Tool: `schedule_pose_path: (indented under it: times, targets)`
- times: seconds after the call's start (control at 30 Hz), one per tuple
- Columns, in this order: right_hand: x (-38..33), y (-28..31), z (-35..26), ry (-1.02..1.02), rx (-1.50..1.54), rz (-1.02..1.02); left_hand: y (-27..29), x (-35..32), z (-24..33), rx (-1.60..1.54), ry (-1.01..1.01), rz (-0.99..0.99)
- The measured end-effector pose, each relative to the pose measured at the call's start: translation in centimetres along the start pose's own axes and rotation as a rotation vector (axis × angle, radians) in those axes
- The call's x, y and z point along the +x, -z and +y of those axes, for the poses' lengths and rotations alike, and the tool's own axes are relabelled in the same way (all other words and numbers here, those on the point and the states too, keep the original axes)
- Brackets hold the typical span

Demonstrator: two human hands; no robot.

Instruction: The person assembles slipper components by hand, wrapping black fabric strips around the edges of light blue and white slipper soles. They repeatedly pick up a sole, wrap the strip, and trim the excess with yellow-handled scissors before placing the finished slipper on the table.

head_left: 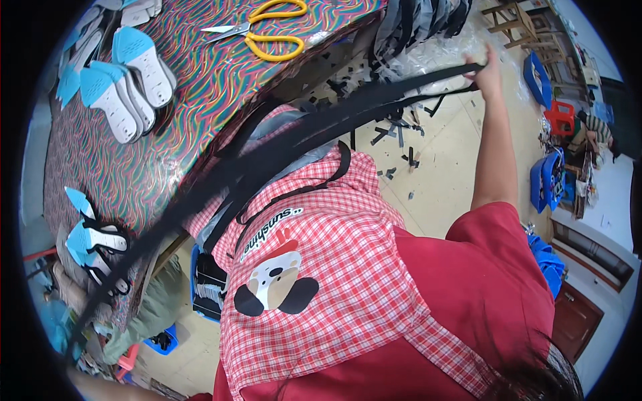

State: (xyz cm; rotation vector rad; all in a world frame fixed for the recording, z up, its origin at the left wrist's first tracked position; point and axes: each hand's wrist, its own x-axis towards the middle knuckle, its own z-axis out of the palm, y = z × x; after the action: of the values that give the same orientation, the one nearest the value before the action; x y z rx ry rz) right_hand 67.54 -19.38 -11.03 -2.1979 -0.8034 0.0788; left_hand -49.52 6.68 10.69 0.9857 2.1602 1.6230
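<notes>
Long black fabric strips stretch diagonally across my body. At the upper right, my right hand is closed on their ends, with that arm reached far out. The strips run down to the lower left rim, blurred along the way. There my left forearm shows, while the hand itself is lost in the dark rim. More black and grey strips lie across my lap, over a red checked apron. Yellow-handled scissors lie with blades apart on the patterned table cover, away from both hands.
White and blue shoe insoles lie in groups on the table. Black and grey strips hang from its edge. Black scraps litter the tiled floor. Blue bins, a red stool and a wooden stool stand at the right.
</notes>
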Motion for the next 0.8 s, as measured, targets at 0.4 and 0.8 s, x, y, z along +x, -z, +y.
schedule_pose_path:
  times: [0.4, 0.8]
  targets:
    - [-4.2, -3.2, 2.1, -0.548, 0.055, -0.241, -0.6, -24.9, -25.2, 0.304, 0.603, -0.149]
    - [0.1, 6.0, 16.5, -1.126, 0.744, 0.631, -6.1, -26.1, -25.7, 0.34, 0.521, -0.256]
